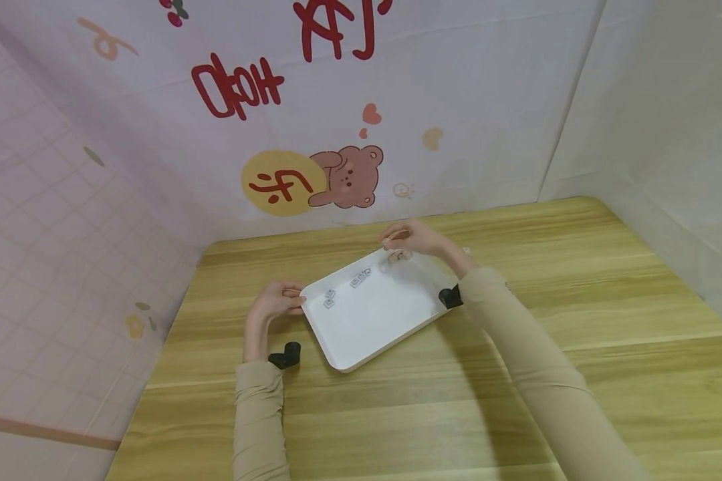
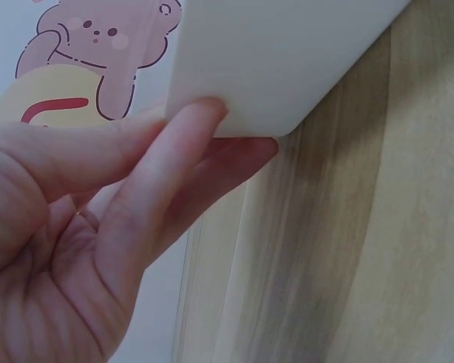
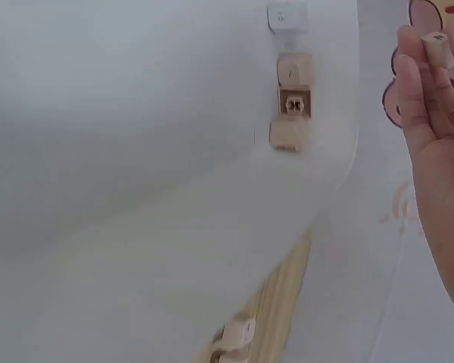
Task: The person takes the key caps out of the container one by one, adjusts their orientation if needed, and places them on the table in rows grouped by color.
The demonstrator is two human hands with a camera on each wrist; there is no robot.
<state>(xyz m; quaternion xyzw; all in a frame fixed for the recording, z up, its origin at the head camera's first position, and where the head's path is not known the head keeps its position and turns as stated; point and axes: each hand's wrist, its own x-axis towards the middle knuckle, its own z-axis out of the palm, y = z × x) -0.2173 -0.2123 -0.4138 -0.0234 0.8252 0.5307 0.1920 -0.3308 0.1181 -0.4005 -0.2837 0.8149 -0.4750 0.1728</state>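
Observation:
A white tray (image 1: 379,307) lies at an angle over the wooden table. My left hand (image 1: 267,304) pinches its far left corner, thumb and fingers on the rim and wall (image 2: 242,68). Over the far right part of the tray, my right hand (image 1: 418,238) holds a small beige keycap (image 3: 435,51) between its fingertips. Along the far side of the tray sit several grey-marked keycaps (image 1: 359,278). Nearer the right hand are several beige keycaps (image 3: 293,72), one turned with its hollow underside showing, and a pale grey keycap (image 3: 287,17).
Beyond the tray's edge, beige keycaps (image 3: 238,333) lie on the table (image 1: 385,414). A black wrist camera (image 1: 285,356) is at the left wrist and another black camera (image 1: 450,296) at the right. A white wall covering with a printed bear (image 1: 351,177) stands behind the table.

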